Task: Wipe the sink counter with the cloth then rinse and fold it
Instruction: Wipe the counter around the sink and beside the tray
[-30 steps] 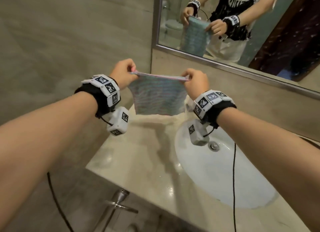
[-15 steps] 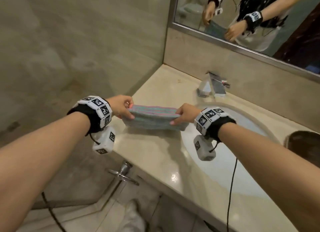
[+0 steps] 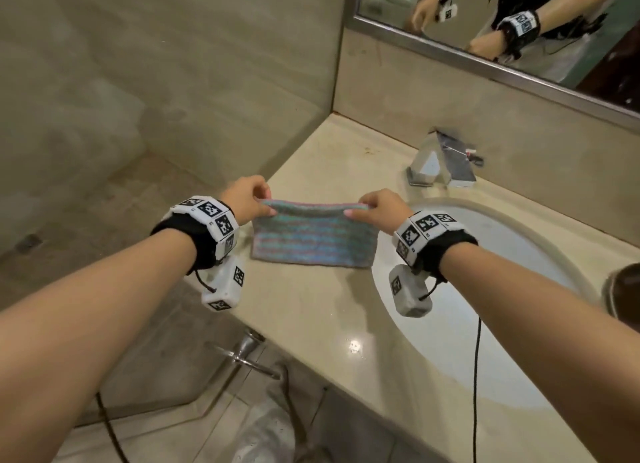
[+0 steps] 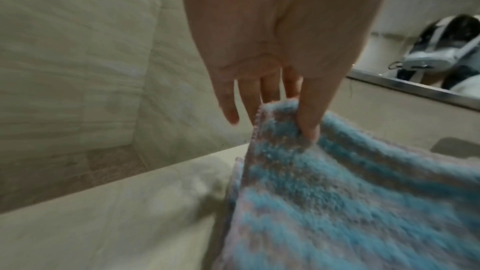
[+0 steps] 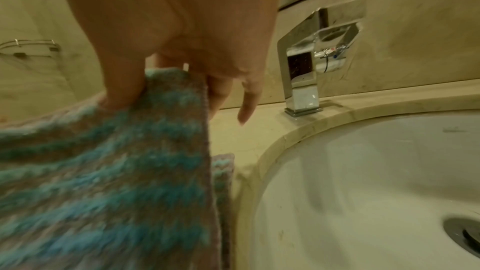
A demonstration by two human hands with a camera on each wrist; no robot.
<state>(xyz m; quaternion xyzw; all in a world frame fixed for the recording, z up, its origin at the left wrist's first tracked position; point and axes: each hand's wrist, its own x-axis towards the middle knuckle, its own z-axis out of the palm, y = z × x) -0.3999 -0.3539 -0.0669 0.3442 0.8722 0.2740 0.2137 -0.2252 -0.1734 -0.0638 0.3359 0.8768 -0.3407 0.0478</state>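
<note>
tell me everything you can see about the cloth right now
The cloth is a small fluffy terry rectangle striped blue and pinkish grey. It looks folded double, a second layer showing at its edges. The left hand and right hand each pinch a top corner, stretching that edge taut. Its lower part rests on the beige counter, left of the sink basin.

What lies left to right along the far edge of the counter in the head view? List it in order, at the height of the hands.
left hand → cloth, pinched at its two upper corners → right hand → sink basin. The faucet stands farther back, above the right hand, so it is left out of the row.
</note>
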